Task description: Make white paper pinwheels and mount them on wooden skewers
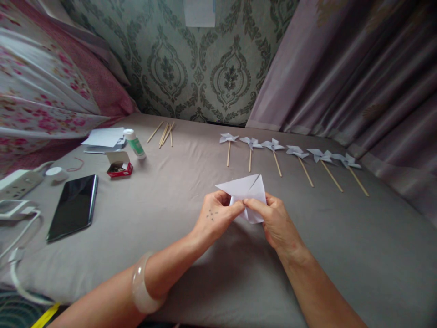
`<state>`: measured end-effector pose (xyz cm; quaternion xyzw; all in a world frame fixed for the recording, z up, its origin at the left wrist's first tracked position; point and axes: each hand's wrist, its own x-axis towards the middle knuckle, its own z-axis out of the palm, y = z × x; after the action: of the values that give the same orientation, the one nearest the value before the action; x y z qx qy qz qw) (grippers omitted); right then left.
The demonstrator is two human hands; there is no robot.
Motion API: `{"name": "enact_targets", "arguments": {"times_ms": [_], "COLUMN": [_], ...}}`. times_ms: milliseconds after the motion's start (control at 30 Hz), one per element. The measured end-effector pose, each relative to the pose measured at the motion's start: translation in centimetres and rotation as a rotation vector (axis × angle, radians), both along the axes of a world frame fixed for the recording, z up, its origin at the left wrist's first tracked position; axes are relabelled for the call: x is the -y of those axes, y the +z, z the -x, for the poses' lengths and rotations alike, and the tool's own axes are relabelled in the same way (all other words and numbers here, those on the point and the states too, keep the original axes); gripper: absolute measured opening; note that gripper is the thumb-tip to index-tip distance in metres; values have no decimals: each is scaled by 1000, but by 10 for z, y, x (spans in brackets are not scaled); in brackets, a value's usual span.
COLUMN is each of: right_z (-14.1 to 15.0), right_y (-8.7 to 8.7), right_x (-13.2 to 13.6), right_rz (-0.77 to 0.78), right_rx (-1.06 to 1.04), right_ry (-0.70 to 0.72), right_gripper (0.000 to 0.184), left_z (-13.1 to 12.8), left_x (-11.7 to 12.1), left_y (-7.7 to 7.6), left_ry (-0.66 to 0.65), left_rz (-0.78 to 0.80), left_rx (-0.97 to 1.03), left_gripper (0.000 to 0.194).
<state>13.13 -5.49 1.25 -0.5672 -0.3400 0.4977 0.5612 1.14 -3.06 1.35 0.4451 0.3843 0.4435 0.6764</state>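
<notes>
Between my two hands is a white sheet of paper (242, 186), cut along a slit near its upper right corner and partly folded in toward the middle. My left hand (218, 214) grips its left side, the thumb pressed near the centre. On the right side, my right hand (273, 212) pinches the paper, its thumb meeting the left thumb. The fingers behind the sheet are mostly hidden. Beyond my hands, several paper pinwheels (251, 143) on wooden sticks lie in a row across the cloth-covered surface (191, 177).
At the left lie a black phone (73, 207), a small open red box (119, 168), a glue stick (134, 143) and stacked paper (104, 139). Several loose wooden sticks (166, 134) rest near the wall. A power strip (20, 184) and white cable (15, 273) edge the left side.
</notes>
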Motion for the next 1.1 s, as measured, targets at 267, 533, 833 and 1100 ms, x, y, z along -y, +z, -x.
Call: {"name": "enact_targets", "arguments": {"times_ms": [267, 533, 833, 1100], "right_z": [-3, -32, -50, -49], "right_y": [3, 15, 22, 19], "right_x": [1, 6, 12, 13], "right_rz": [11, -46, -161, -264], "right_rx": [-10, 13, 281, 371], "right_ry": [16, -6, 25, 95], "right_gripper": [23, 19, 22, 22], "left_z": [1, 5, 14, 14], "left_x": [-2, -11, -26, -23], "left_y": [-3, -6, -1, 2], "left_ry": [0, 54, 115, 87], "left_rz": [92, 273, 261, 256], "left_rx": [16, 54, 77, 31], "left_gripper": [18, 21, 16, 19]}}
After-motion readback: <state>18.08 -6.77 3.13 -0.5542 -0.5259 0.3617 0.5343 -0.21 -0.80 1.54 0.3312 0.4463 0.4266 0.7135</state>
